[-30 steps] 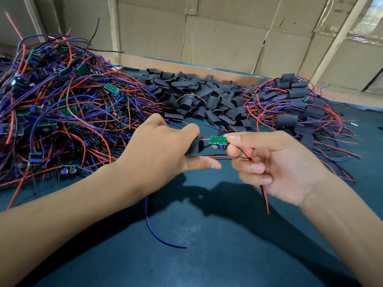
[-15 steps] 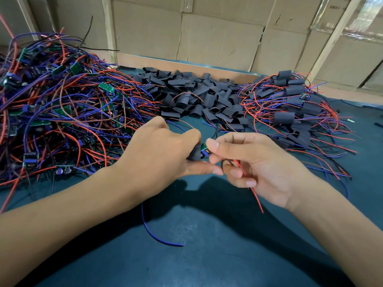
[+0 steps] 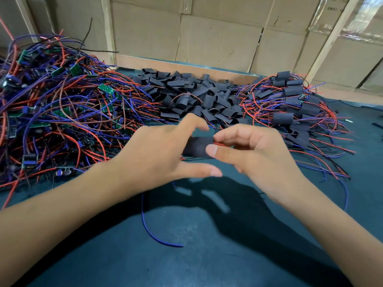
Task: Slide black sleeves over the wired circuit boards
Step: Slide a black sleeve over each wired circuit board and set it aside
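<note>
Board no longer visible, green end gone inside sleeve since 1.0 s ago | left hand fingers spread, released | right hand pinches sleeve end, red wire at fingertips | sleeve held above table mid-front | step: seating sleeve; next likely drop on right pile.

No lettering can be read anywhere; faint printed marks on the cardboard at one o'clock are too blurred.
</note>
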